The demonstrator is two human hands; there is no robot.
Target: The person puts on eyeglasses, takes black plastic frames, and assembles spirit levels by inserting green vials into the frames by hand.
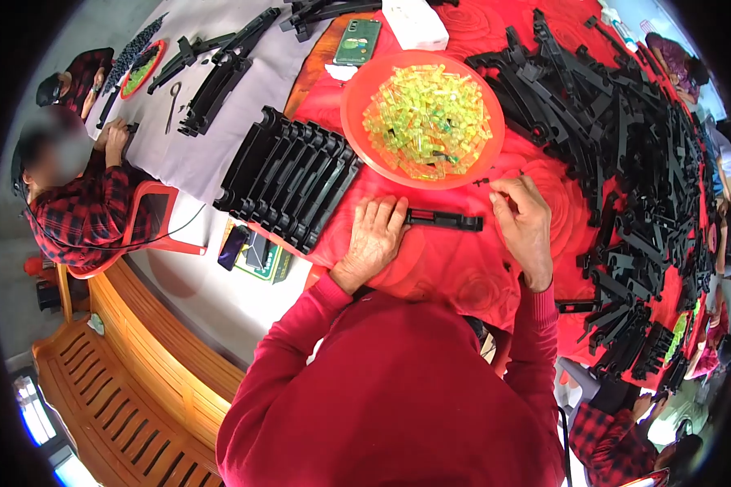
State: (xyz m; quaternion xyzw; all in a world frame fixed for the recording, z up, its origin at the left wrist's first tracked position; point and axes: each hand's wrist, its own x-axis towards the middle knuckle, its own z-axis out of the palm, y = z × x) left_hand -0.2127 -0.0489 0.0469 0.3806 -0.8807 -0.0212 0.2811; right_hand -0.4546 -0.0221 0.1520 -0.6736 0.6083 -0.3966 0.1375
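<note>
My left hand (pixel 374 235) is closed over the left end of a long black plastic part (pixel 445 219), which lies flat on the red tablecloth. The part's right end sticks out towards my right hand (pixel 524 219). That hand is apart from it, with thumb and curled fingers drawn together; whatever they pinch, if anything, is too small to make out. Tiny black bits (pixel 481 182) lie by its fingertips. Just beyond both hands stands a red bowl (pixel 357 150) full of small translucent yellow-green pieces (pixel 426 122). Left of my left hand, several similar black parts (pixel 288 178) lie side by side in a row.
A large heap of black parts (pixel 617 122) covers the table's right side. A phone (pixel 357 42) and a white box (pixel 415 24) lie beyond the bowl. Other people (pixel 81 203) sit around the tables. A wooden bench (pixel 130 390) stands at lower left.
</note>
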